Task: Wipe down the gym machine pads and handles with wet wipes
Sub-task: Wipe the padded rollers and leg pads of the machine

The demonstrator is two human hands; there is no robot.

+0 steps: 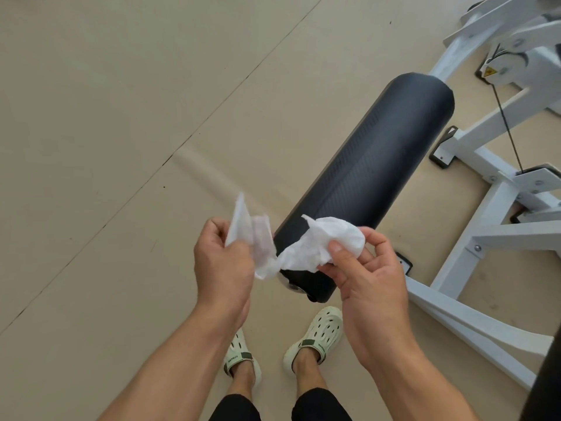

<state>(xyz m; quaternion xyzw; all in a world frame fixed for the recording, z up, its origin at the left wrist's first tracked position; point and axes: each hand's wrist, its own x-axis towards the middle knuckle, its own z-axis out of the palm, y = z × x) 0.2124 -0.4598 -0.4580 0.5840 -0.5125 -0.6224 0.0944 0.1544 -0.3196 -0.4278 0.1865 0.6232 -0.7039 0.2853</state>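
Observation:
A long black roller pad (373,168) of the gym machine runs from the upper right down toward me. Just above its near end I hold a crumpled white wet wipe (321,243) pinched between thumb and fingers of my right hand (373,278). My left hand (223,265) grips a small white wipe packet (243,229) with its torn end up. A strip of the wipe stretches between the packet and my right hand. Neither hand touches the pad.
The machine's white steel frame (473,238) with a black cable (507,129) stands at the right, its legs spreading over the beige floor (121,117). My feet in pale green clogs (315,338) stand right below the pad's near end.

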